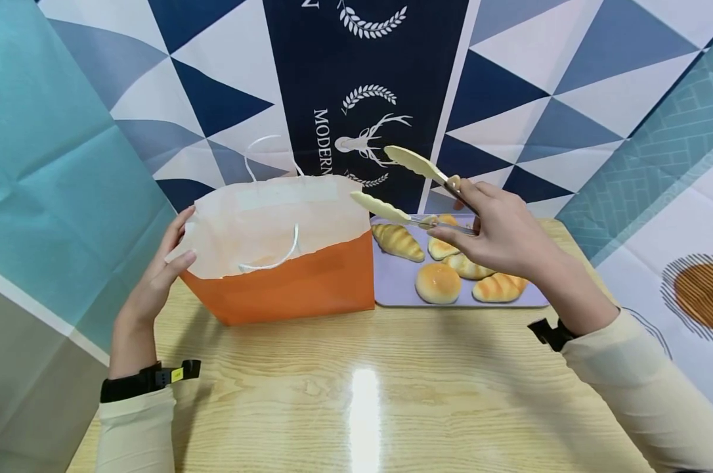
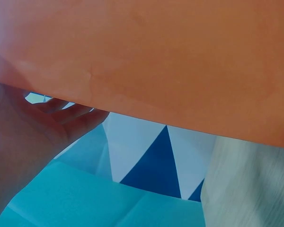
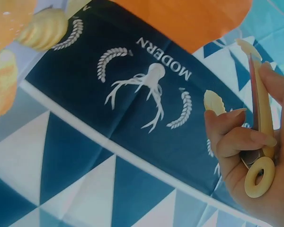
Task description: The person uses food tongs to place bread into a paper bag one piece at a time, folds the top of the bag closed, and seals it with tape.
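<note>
My left hand (image 1: 155,279) grips the left edge of an orange paper bag (image 1: 297,282), thumb at the near corner and fingers round the far side. The bag lies with its pale mouth facing up, white cord handles at its rims. In the left wrist view the bag's orange side (image 2: 180,61) fills the top, the fingers (image 2: 85,120) at its edge. My right hand (image 1: 498,223) holds tongs (image 1: 415,161) with cream tips, raised over the bread and pointing at the bag. The tong arms are spread with nothing between them. Their ring end (image 3: 260,177) shows in the right wrist view.
Right of the bag, a lilac tray (image 1: 394,289) holds several breads, among them a round bun (image 1: 438,283), a striped roll (image 1: 398,242) and a croissant-like piece (image 1: 499,288). All stand on a wooden table (image 1: 285,387). Patterned cloth (image 1: 510,79) hangs behind.
</note>
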Motion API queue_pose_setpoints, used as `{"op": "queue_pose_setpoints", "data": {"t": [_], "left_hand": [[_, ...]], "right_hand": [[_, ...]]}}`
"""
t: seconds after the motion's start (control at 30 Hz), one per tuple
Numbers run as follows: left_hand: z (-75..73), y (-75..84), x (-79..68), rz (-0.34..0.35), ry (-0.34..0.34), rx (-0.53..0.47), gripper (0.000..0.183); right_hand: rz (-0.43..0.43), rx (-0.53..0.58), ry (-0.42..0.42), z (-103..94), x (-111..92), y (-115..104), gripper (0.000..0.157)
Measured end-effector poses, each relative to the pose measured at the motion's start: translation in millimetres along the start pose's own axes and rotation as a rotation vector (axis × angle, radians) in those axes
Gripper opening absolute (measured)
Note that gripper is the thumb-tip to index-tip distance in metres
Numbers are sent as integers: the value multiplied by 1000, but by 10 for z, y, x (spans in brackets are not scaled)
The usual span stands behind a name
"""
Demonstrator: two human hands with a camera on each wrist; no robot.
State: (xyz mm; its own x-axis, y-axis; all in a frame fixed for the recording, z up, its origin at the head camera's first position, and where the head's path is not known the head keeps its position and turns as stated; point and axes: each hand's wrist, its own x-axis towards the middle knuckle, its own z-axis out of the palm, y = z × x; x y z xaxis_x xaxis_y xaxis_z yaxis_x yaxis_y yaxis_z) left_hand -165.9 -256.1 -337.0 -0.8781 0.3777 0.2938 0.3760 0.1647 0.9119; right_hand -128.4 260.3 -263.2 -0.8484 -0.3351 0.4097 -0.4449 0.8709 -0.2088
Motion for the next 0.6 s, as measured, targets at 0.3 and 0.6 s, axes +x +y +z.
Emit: {"op": "queue_pose_setpoints", "data": {"t": [0.3,0.6], "left_hand": [[-16,13,-7,-2,2,-1,65],[-7,24,-3,1,-3,-1,65]], "right_hand": [[32,-41,3,42,-220,239,61],[90,-32,-46,181,-476,446,54]]}}
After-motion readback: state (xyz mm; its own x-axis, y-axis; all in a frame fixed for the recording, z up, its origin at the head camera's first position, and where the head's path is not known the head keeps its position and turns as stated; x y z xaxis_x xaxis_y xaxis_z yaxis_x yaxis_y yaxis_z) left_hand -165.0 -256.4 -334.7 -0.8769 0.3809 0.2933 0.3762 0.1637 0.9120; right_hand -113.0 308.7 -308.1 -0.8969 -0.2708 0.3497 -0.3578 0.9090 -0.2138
